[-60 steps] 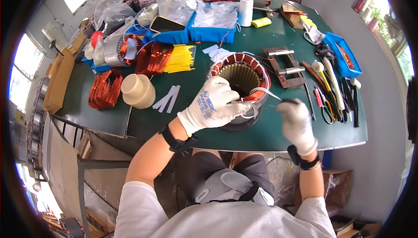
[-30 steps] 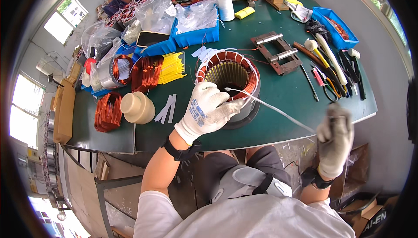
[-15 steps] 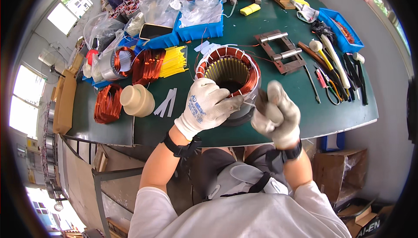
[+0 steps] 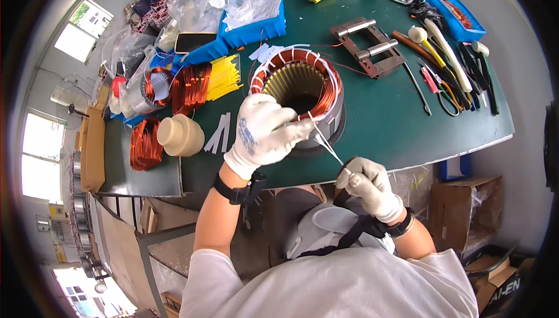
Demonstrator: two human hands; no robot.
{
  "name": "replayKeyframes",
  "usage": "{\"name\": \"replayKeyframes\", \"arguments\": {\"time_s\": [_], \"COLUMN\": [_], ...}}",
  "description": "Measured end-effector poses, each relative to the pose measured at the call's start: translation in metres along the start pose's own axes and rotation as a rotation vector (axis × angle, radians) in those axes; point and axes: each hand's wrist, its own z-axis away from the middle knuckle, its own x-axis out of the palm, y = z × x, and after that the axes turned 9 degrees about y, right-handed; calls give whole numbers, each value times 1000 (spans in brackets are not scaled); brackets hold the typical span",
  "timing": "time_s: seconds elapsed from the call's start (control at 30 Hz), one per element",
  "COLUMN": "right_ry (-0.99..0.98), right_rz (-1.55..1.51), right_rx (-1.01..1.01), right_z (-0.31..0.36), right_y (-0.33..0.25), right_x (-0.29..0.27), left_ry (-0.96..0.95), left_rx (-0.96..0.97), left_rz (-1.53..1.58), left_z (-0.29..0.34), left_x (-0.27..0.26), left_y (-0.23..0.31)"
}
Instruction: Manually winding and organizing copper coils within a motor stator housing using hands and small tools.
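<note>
A round motor stator (image 4: 300,88) with copper windings and a yellow slotted core stands on the green table (image 4: 378,120). My left hand (image 4: 265,133), in a white glove, rests on the stator's near rim and pinches the winding there. A thin white cord (image 4: 326,142) runs from that spot down to my right hand (image 4: 365,185), also gloved, which is closed on the cord's end just off the table's front edge, close to my body.
Copper wire coils (image 4: 145,142), a cream tape roll (image 4: 180,135), yellow strips (image 4: 224,76) and white strips lie left of the stator. Blue bins (image 4: 256,21) with plastic bags stand behind. A metal fixture (image 4: 367,47) and several hand tools (image 4: 454,76) lie right.
My right hand pulled the cord far out to the right, came back beside the stator, and now sits lower, near my body, holding the cord taut. My left hand stayed on the rim.
</note>
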Motion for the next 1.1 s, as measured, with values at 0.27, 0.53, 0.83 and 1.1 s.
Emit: {"name": "replayKeyframes", "arguments": {"time_s": [0.27, 0.53, 0.83, 1.1], "right_ry": [-43, 51, 925, 502], "right_rz": [189, -27, 70, 940], "right_rx": [-105, 83, -54, -339], "right_z": [-14, 10, 57, 8], "right_y": [47, 15, -32, -20], "right_x": [2, -24, -128, -19], "left_ry": [-209, -32, 9, 53], "left_rx": [-280, -488, -473, -391], "left_rz": [-157, -47, 23, -15], "left_z": [-18, -17, -13, -7], "left_x": [-10, 3, 2, 0], "left_y": [44, 44, 36, 32]}}
